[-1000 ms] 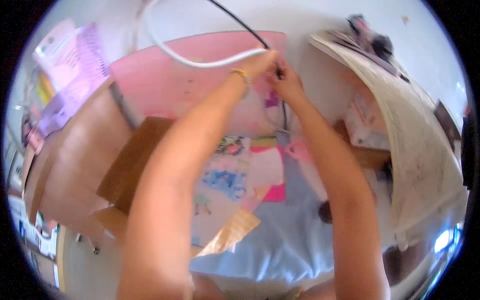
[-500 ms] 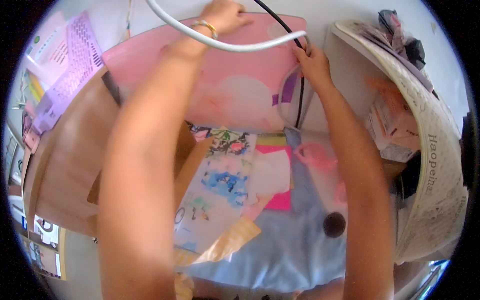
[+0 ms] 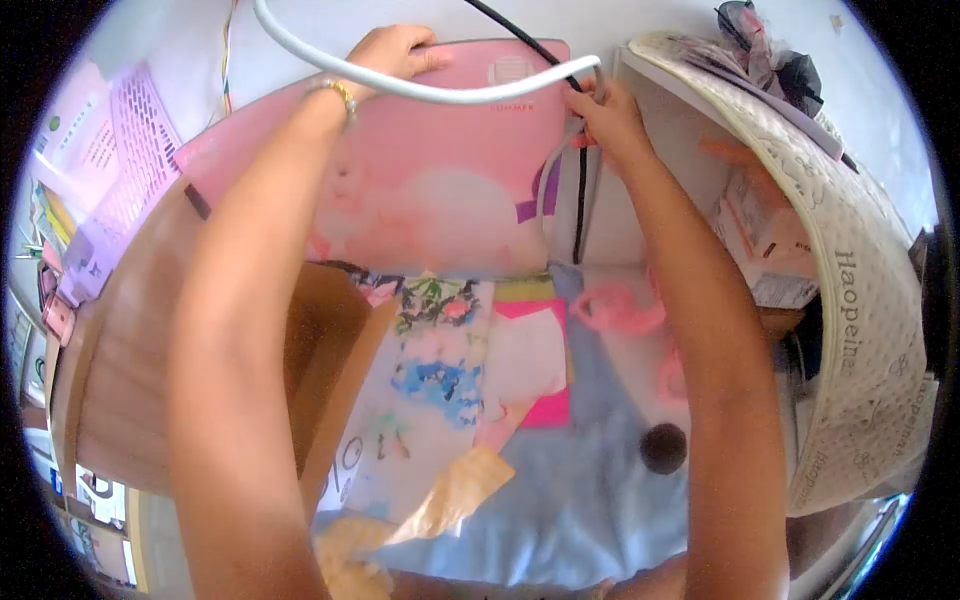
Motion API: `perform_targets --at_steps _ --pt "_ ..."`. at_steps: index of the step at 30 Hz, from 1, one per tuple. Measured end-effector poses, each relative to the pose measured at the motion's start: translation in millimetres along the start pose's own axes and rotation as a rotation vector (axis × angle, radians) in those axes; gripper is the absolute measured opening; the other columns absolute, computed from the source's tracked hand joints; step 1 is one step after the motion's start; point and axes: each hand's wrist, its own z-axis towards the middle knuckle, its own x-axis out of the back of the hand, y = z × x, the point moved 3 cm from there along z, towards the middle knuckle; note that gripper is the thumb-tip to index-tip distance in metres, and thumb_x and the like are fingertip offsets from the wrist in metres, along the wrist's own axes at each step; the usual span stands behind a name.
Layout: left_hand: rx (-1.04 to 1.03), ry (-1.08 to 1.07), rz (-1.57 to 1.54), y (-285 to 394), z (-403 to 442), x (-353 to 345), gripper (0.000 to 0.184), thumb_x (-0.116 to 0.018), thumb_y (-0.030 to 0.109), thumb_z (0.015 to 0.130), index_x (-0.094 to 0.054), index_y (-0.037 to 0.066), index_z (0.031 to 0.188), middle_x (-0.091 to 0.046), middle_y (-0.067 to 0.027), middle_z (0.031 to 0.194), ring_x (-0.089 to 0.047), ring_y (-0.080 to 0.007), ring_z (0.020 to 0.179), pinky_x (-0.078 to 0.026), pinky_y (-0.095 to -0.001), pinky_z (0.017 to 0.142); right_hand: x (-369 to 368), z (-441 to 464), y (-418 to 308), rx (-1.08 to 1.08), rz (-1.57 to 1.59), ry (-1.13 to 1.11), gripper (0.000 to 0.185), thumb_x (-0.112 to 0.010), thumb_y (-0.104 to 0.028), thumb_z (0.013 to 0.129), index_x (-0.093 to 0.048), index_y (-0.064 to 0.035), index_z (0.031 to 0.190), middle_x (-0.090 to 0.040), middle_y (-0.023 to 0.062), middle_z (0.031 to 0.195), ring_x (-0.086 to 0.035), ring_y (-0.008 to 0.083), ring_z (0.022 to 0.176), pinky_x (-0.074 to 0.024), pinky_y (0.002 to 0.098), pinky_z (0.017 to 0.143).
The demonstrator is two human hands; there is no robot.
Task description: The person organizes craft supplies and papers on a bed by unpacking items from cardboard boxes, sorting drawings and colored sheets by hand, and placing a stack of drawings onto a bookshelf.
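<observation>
A pink board (image 3: 400, 140) with pale printed pictures stands upright against the wall. My left hand (image 3: 392, 52), with a beaded bracelet at the wrist, has its fingers closed over the board's top edge. At the board's upper right corner, my right hand (image 3: 612, 122) grips a thick white cable (image 3: 440, 95), which arcs across in front of the board. A black cable (image 3: 582, 200) runs down past the right fingers; whether they hold it too is hard to tell. Below lie painted sheets (image 3: 435, 385) and a bright pink paper (image 3: 547, 410) on blue cloth (image 3: 570, 500).
A brown cardboard panel (image 3: 140, 340) curves along the left, beside a purple perforated rack (image 3: 140, 190). To the right, a quilted cream cover (image 3: 800, 200) drapes a shelf holding boxes (image 3: 765, 240). A dark round object (image 3: 662, 448) and a pink plastic item (image 3: 615, 308) rest near my right arm.
The view has shifted slightly. My left hand and the pink board have moved left and a little down together. My right hand still holds the white cable near the board's corner.
</observation>
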Motion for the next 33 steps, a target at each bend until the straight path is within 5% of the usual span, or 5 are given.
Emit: perform_targets --at_steps 8,14,17,23,33 --pt "-0.025 0.014 0.101 -1.8 -2.0 -1.9 0.029 -0.057 0.032 0.081 -0.058 0.003 0.084 -0.056 -0.0118 0.073 -0.05 -0.0207 0.066 -0.04 -0.0323 0.063 4.5 -8.4 -0.9 0.015 -0.053 0.013 0.029 -0.064 -0.029 0.075 -0.061 -0.0029 0.088 -0.059 0.0082 0.075 -0.057 0.0168 0.064 -0.049 0.0309 0.052" --pt "-0.089 0.038 0.146 3.2 2.4 -7.0 0.03 -0.054 0.031 0.082 -0.058 0.004 0.094 -0.06 -0.0148 0.085 -0.056 -0.0277 0.08 -0.043 -0.0366 0.071 -8.6 -17.9 -27.5 0.482 -0.698 0.339 0.04 -0.058 -0.03 0.076 -0.053 -0.0117 0.111 -0.061 0.0159 0.079 -0.059 0.0325 0.072 -0.047 0.0405 0.066" --pt "-0.115 -0.017 0.222 8.8 5.6 -5.0 0.032 -0.053 0.031 0.083 -0.057 0.005 0.102 -0.061 -0.0154 0.092 -0.057 -0.0298 0.088 -0.043 -0.0386 0.077 -4.8 -23.1 -42.4 0.324 -0.861 0.176 0.043 -0.056 -0.027 0.077 -0.048 -0.0158 0.118 -0.061 0.0125 0.089 -0.059 0.0312 0.079 -0.0469 0.0409 0.067" --pt "-0.058 -0.061 0.176 18.1 7.1 -6.0 0.031 -0.049 0.023 0.083 -0.055 0.004 0.106 -0.059 -0.0169 0.099 -0.055 -0.0316 0.094 -0.042 -0.0374 0.082 -4.9 -7.4 -34.2 0.899 -0.817 0.332 0.039 -0.055 -0.02 0.077 -0.054 -0.016 0.115 -0.06 0.013 0.072 -0.059 0.0297 0.065 -0.0462 0.0405 0.061" --pt "-0.067 0.045 0.118 5.6 12.1 -24.0 0.034 -0.049 0.027 0.081 -0.054 0.007 0.109 -0.059 -0.0142 0.103 -0.055 -0.0311 0.096 -0.042 -0.0398 0.082 -7.4 14.2 -34.2 0.633 -0.826 0.237 0.027 -0.053 -0.019 0.077 -0.057 -0.0077 0.102 -0.061 0.0168 0.086 -0.059 0.0349 0.079 -0.0468 0.0409 0.071"
